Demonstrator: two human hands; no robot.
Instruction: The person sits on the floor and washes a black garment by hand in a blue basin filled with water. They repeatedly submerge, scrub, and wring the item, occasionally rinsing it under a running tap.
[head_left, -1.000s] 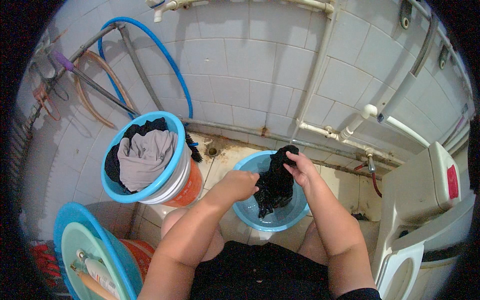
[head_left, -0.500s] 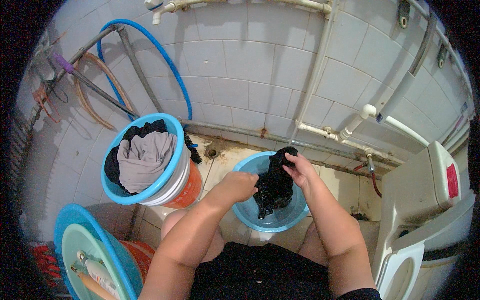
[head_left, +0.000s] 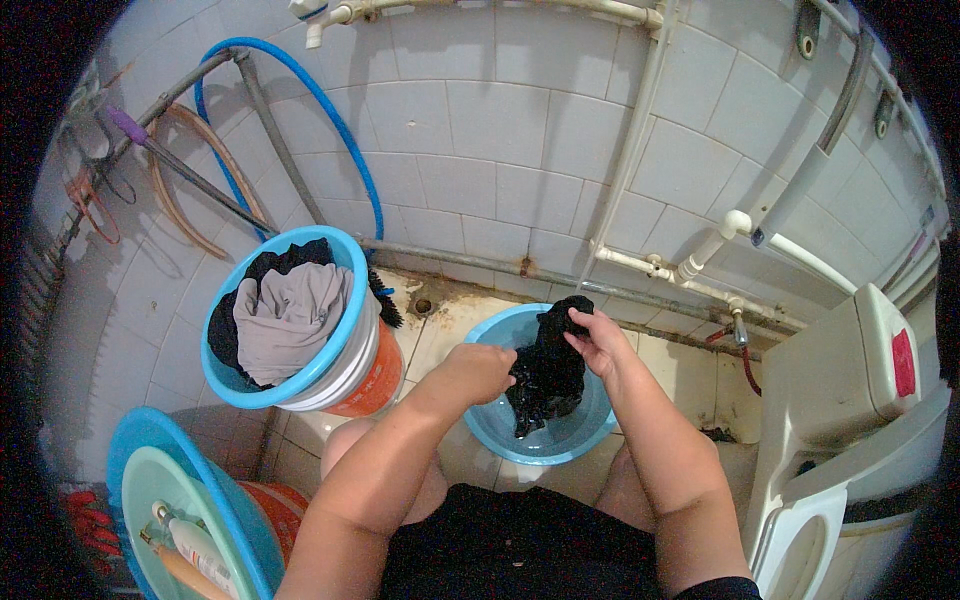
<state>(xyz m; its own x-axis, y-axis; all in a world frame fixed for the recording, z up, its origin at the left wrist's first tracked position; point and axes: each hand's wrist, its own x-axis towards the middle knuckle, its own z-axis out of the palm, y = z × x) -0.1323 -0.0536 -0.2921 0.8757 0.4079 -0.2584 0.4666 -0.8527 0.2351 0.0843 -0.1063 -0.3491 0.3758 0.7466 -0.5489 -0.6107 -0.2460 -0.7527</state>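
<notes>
A wet black cloth garment hangs in a light blue basin on the floor between my knees. Its lower end lies in the water at the bottom. With bent fingers, my left hand grips the garment's left edge. My right hand pinches the bunched upper part between thumb and fingers, above the basin's right side. The garment's exact kind cannot be made out.
Left of the basin, a blue tub with grey and black clothes sits on a white-and-orange bucket. Nearer stand nested basins holding a bottle. A toilet is at the right; pipes run along the tiled wall.
Very little differs. Both hands keep their hold on the black garment at nearly the same place over the basin.
</notes>
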